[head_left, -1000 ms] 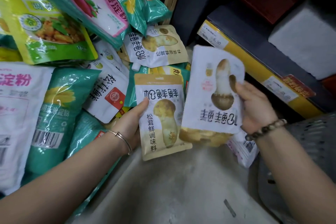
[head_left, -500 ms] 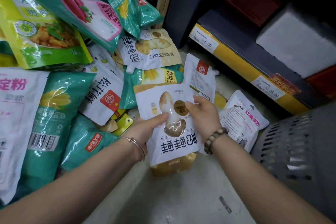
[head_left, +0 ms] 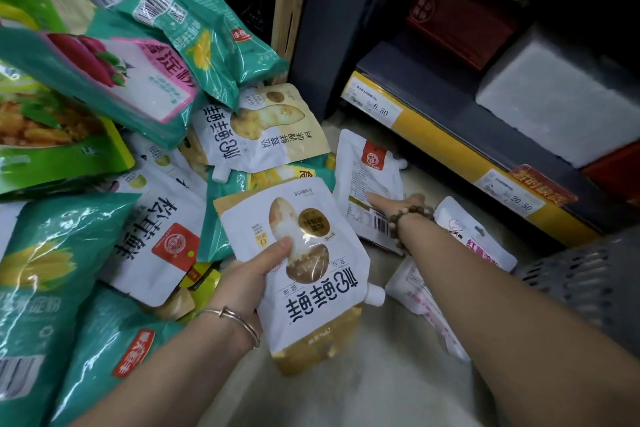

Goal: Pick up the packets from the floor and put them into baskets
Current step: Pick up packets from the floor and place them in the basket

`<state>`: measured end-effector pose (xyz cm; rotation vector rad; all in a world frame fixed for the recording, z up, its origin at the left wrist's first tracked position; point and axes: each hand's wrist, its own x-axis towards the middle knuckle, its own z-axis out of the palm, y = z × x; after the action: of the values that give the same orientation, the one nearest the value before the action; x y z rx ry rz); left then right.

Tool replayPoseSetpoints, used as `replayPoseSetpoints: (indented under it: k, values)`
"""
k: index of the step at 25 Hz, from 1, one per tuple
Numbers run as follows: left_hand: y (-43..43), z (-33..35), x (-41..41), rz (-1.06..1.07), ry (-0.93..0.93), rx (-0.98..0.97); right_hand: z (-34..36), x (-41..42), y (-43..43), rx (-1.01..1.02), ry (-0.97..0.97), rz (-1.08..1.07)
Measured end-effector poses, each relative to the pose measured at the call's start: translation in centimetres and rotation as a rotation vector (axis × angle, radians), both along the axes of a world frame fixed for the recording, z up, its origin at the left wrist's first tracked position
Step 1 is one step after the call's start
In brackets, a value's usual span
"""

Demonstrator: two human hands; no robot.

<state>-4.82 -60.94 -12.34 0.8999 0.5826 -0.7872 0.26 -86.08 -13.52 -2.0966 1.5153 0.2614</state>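
My left hand (head_left: pixel 252 274) grips stacked white and gold mushroom seasoning pouches (head_left: pixel 311 274) with a spout at one corner, held above the floor in the middle of the view. My right hand (head_left: pixel 394 206) reaches forward with straight fingers and touches a white spout pouch with a red logo (head_left: pixel 367 180) that lies on the floor. A grey perforated basket (head_left: pixel 581 274) shows at the right edge, beside my right forearm. Two white packets with pink print (head_left: pixel 474 243) lie on the floor under that forearm.
A large heap of green, white and yellow packets (head_left: pixel 104 184) covers the floor on the left. A dark shelf unit with a yellow price rail (head_left: pixel 450 146) runs along the right. A dark upright post (head_left: pixel 329 28) stands behind the heap. Bare floor (head_left: pixel 363 392) lies near me.
My right hand let go of the white mushroom pouch, now stacked in my left hand, and moved forward to the white pouch with the red logo on the floor. The view tilted downward.
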Motion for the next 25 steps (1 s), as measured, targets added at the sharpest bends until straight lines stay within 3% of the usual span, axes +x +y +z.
replayPoseSetpoints:
  k: [7, 16, 21, 25]
  values:
    - [-1.1, -0.4, 0.5, -0.005, -0.02, -0.023, 0.6, 0.7, -0.7, 0.407, 0.168, 0.159]
    - [-0.9, -0.5, 0.2, -0.019, -0.023, -0.039, 1.0, 0.5, -0.6, 0.401, 0.171, 0.104]
    - [-0.9, -0.6, 0.1, -0.024, -0.022, -0.053, -0.7, -0.9, 0.1, 0.401, -0.033, 0.01]
    - [-1.2, -0.7, 0.2, -0.017, -0.006, -0.081, -0.4, -0.6, 0.7, 0.506, -0.049, 0.033]
